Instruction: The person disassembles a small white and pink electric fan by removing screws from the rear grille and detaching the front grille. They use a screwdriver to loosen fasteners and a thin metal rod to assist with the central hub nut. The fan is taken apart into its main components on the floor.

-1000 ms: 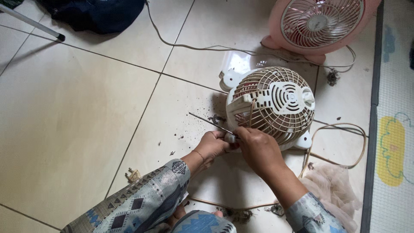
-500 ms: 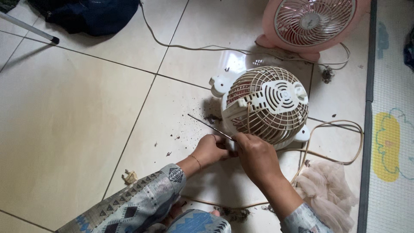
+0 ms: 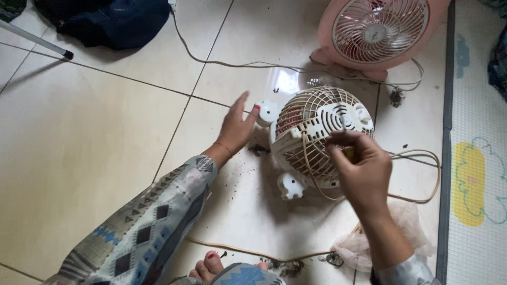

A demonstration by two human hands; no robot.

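A small cream-coloured plastic table fan with a round wire-style grille (image 3: 319, 136) lies on a glossy pale tiled floor (image 3: 95, 148), grille facing up, with reddish blades showing through the bars. Its white rounded feet stick out at the upper left and lower edge. The right hand (image 3: 362, 169) hovers over the right side of the grille, fingers curled closed around a thin metal tool with a yellowish handle, whose shaft points up across the grille. The left hand (image 3: 236, 126) is spread open and holds nothing, palm down, fingertips just beside the fan's upper-left foot. Both arms wear grey patterned sleeves. A beige power cord (image 3: 417, 174) loops on the floor to the fan's right, near a crumpled pale pink mesh cloth (image 3: 406, 232). Dark specks of dirt dot the tiles around the fan. A pink round fan (image 3: 377, 31) stands behind it. A dark blue cloth bundle (image 3: 111, 21) lies at the upper left.
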